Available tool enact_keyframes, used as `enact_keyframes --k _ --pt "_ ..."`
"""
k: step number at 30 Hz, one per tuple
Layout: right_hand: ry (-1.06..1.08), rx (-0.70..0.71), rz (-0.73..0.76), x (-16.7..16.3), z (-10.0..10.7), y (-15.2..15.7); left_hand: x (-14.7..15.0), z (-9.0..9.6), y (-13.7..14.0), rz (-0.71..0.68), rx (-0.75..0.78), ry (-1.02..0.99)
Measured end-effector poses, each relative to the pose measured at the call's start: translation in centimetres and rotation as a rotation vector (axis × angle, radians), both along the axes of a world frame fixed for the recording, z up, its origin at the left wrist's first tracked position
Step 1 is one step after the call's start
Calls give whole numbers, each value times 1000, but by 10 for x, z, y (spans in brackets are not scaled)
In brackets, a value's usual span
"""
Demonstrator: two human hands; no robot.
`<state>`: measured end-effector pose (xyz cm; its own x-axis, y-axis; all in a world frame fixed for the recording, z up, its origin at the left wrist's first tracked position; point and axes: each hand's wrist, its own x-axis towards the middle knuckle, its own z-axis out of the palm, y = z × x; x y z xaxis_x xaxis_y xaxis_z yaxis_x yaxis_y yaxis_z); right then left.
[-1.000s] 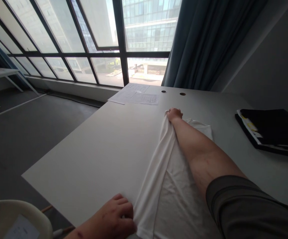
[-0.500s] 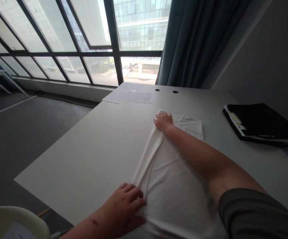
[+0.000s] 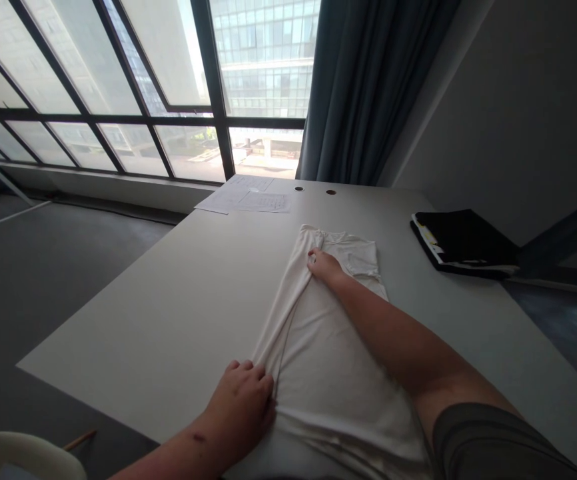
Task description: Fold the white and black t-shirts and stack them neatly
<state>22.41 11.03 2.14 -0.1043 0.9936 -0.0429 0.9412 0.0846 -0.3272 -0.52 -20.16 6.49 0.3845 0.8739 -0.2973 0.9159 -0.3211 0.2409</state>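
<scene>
A white T-shirt [image 3: 338, 347] lies lengthwise on the table, its left side folded over in a long narrow strip. What looks like a sleeve spreads out at the far right end. My left hand [image 3: 248, 403] is closed on the near part of the folded edge, fingers curled over the cloth and the thumb hidden. Farther up, my right hand [image 3: 324, 265] pinches the strip's inner edge just below the far end of the shirt. My right forearm crosses above the shirt's right side and covers part of it.
The white table [image 3: 168, 313] carries paper sheets [image 3: 248, 198] at its far left corner and a black folder [image 3: 468, 240] with papers at the right. Two round holes pierce its far edge. A pale chair [image 3: 23, 457] stands at lower left. Behind are windows and a blue curtain [image 3: 358, 93].
My right hand has come back from the far end of the shirt to the strip's inner edge. The left fingers have curled in on the cloth. My view has turned slightly right.
</scene>
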Motion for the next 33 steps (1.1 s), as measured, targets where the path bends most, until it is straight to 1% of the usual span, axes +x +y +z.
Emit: enact_keyframes --k 5,8,13,15,17,19,21,23,25,27,29,31,33 --pt "57 10 1 -3 -1 7 -1 3 -8 23 -25 38" --pt "75 8 19 -2 2 10 -1 10 -9 -7 -38 32" --pt "59 28 23 4 7 13 -4 26 -12 -44 -35 -87" --pt "36 38 17 7 8 10 -5 28 -11 -78 -51 -149" --pt "-5 76 17 8 8 3 -3 25 -7 -120 -66 -192" --pt "-76 157 56 4 6 -4 1 18 3 -125 -27 -204" --pt "-158 220 122 -6 1 -11 7 6 17 -113 81 -209" --pt "-220 200 167 -19 -5 -15 14 -12 30 -128 205 -208" --pt "-245 118 161 -30 -14 -13 17 -32 40 -182 286 -196" --pt "-234 38 126 -36 -23 -5 15 -50 45 -248 307 -183" --pt "-201 -2 80 -36 -30 9 12 -61 44 -299 299 -181" --pt "-175 -9 35 -31 -33 28 8 -65 42 -323 284 -193" --pt "-162 -14 -2 -25 -35 49 7 -65 40 -322 270 -205"
